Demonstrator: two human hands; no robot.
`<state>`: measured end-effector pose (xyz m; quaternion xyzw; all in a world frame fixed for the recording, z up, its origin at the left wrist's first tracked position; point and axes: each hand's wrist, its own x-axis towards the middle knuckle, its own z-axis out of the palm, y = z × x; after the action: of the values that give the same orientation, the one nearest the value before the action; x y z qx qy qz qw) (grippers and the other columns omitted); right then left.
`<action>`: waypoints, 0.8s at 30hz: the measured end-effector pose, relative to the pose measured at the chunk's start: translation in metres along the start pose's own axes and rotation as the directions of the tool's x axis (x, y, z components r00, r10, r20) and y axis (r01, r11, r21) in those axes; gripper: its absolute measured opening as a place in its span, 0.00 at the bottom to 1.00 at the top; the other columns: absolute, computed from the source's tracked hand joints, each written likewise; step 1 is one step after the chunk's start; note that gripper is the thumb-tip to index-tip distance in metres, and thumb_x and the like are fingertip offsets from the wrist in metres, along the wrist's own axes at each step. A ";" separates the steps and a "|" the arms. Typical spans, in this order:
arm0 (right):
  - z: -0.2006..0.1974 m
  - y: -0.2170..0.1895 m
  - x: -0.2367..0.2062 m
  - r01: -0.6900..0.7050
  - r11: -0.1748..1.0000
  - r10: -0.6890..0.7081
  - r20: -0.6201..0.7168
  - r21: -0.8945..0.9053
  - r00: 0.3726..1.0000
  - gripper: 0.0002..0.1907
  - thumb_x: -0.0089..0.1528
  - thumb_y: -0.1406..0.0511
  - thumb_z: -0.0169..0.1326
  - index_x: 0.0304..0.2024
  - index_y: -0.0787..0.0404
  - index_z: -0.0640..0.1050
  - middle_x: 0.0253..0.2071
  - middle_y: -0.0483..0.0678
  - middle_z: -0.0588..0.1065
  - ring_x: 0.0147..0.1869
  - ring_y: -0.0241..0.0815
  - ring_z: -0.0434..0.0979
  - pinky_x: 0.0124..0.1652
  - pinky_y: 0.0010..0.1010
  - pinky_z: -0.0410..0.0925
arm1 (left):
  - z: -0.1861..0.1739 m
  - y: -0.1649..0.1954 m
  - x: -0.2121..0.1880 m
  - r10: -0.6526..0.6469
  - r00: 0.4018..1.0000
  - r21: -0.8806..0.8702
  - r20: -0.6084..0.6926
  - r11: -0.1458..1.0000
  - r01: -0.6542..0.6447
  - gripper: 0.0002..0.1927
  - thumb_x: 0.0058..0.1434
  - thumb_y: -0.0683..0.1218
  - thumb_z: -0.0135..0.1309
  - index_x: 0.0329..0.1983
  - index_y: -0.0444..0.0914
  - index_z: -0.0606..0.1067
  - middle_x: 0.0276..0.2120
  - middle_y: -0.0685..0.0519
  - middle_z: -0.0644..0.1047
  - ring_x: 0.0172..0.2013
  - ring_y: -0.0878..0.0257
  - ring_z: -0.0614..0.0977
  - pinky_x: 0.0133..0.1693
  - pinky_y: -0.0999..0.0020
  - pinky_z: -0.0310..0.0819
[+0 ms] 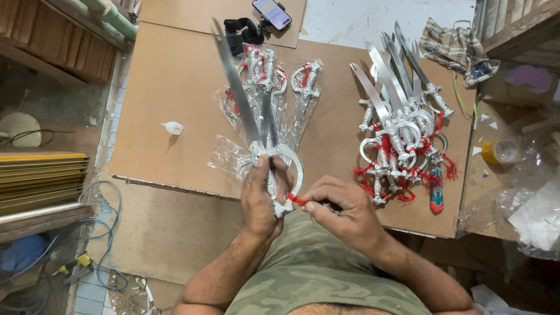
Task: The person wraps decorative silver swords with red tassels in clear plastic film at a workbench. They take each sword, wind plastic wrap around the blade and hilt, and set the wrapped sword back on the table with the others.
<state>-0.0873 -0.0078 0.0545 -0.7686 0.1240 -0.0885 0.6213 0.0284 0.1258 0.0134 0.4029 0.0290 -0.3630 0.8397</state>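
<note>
Silver plastic makes up the toy sword at the centre of the frame, its blade slanting up toward the upper left. The left hand is wrapped tight round the grip, just under the curved guard, which keeps the sword steady and its pommel turned toward the other hand. The right hand is pinched narrow, thumb and fingertips closed on a red thread at the pommel, seemingly so the thread can be worked at that end.

Behind the held sword, at upper centre, lie bagged swords in clear wrappers, close together on the brown table. At the right of the frame a heap of bare swords fans out, blades pointing up and away, red tassels bunched at the hilts nearest the person; they sit apart from the bagged ones, so the two lots stay distinct. A phone on a stand sits at the top edge.
</note>
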 end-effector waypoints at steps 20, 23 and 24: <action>-0.019 0.073 0.030 -0.122 0.954 0.180 -0.194 0.274 0.964 0.15 0.70 0.64 0.49 0.55 0.69 0.74 0.43 0.46 0.78 0.47 0.33 0.77 0.47 0.24 0.70 | -0.021 -0.038 0.070 -0.056 0.931 0.770 0.360 0.581 -0.263 0.29 0.79 0.59 0.38 0.40 0.33 0.78 0.26 0.47 0.76 0.28 0.60 0.77 0.35 0.63 0.69; -0.043 0.104 0.034 -0.266 0.909 0.377 -0.362 0.321 0.853 0.14 0.71 0.62 0.50 0.48 0.68 0.78 0.33 0.44 0.78 0.37 0.32 0.78 0.38 0.25 0.72 | -0.021 -0.047 0.096 0.065 0.847 0.775 0.527 0.372 -0.511 0.25 0.78 0.59 0.41 0.46 0.34 0.79 0.39 0.43 0.79 0.41 0.49 0.80 0.46 0.55 0.72; -0.058 0.113 0.033 -0.256 0.932 0.349 -0.434 0.258 0.831 0.14 0.72 0.62 0.50 0.47 0.68 0.79 0.32 0.45 0.78 0.36 0.32 0.76 0.38 0.25 0.71 | -0.022 -0.048 0.105 0.144 0.819 0.757 0.555 0.319 -0.570 0.24 0.77 0.58 0.43 0.50 0.34 0.79 0.45 0.41 0.79 0.47 0.45 0.81 0.49 0.52 0.72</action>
<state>-0.0811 -0.0938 -0.0441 -0.6314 0.3832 -0.1849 0.6483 0.0808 0.0599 -0.0685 0.7036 -0.4297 -0.1910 0.5328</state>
